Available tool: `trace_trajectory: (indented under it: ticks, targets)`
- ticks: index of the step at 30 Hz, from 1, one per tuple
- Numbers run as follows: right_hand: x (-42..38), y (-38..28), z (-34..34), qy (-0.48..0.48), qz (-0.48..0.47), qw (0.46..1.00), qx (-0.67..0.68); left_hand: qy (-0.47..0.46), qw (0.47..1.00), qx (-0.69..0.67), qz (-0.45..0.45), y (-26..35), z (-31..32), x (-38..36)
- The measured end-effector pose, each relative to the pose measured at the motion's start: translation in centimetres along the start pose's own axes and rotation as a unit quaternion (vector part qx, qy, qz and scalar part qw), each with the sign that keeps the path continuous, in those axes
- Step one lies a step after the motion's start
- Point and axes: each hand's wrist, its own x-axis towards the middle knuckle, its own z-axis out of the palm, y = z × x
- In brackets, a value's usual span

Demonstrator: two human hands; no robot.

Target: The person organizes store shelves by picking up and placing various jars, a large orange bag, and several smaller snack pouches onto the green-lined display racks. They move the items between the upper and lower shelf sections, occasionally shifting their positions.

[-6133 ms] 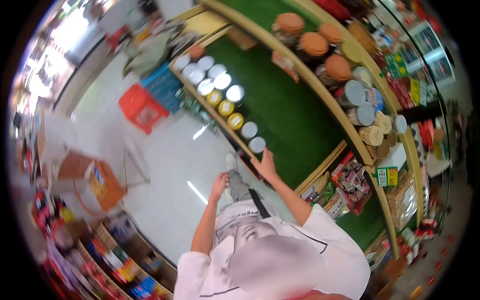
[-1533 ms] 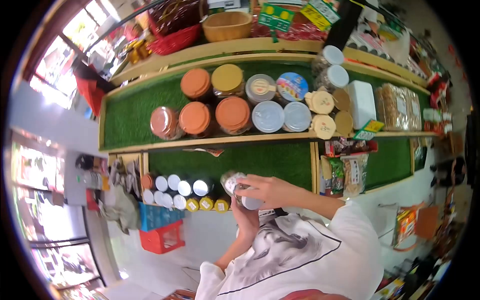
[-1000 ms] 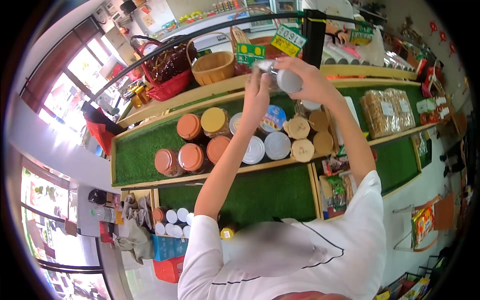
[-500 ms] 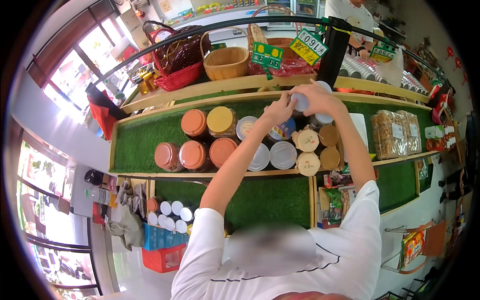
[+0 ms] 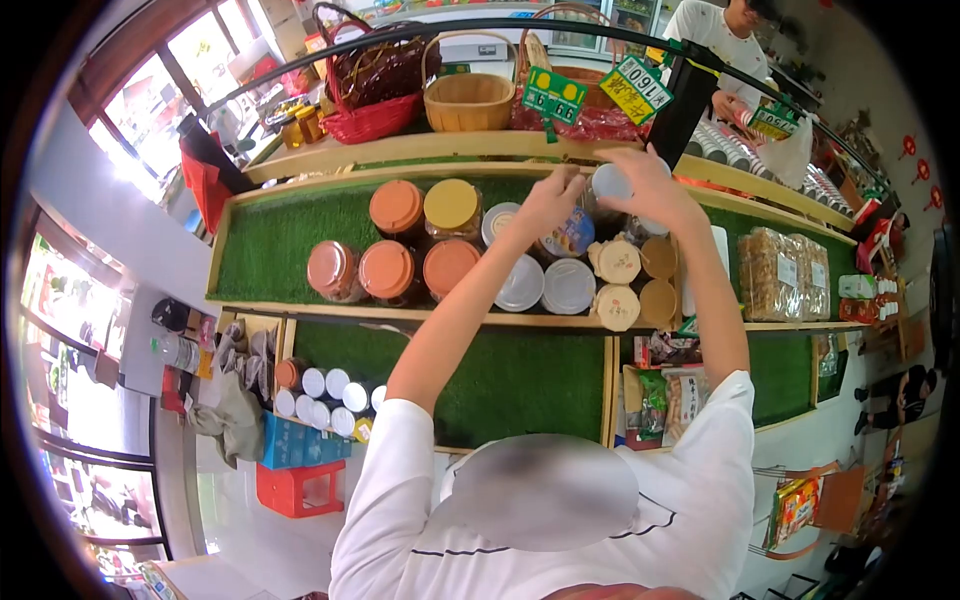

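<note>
Right hand (image 5: 655, 190) grips the white-lidded jar (image 5: 610, 183) over the middle shelf (image 5: 290, 235); left hand (image 5: 545, 205) steadies its side. Looks rigid, smooth, probably slippery and breakable: we hold the body, not the lid.

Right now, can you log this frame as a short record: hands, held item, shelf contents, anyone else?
left hand: on the white-lidded jar, fingers closed
right hand: gripping the white-lidded jar
middle shelf: green mat, orange-lidded jars, silver-lidded tins
top shelf: wicker basket, price tags
other person: behind the top shelf, white shirt
</note>
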Motion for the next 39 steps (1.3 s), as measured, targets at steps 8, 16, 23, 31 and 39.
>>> trace_trajectory:
  ticks: [8, 16, 23, 31, 39]
  targets:
    - [-4.9, -17.9, -4.8, 0.004, -0.042, 0.923, 0.382, 0.141, 0.962, -0.170, 0.159, 8.7, -8.3, -17.0]
    - [-12.7, -33.3, 24.2, -0.284, -0.043, 0.851, 0.439, 0.567, 0.773, -0.024, -0.284, -10.4, -3.4, -48.3]
    - [-19.3, -40.2, 44.2, -0.374, -0.097, 0.868, 0.311, 0.582, 0.611, -0.258, -0.471, -20.6, 4.4, -60.2]
    - [-19.6, -44.0, 44.8, -0.462, -0.036, 0.852, 0.242, 0.627, 0.396, -0.626, -0.240, -26.9, 4.5, -56.2]
    - [-16.2, -31.8, 25.2, -0.326, -0.096, 0.868, 0.361, 0.478, 0.661, -0.502, -0.288, -14.5, 6.1, -47.7]
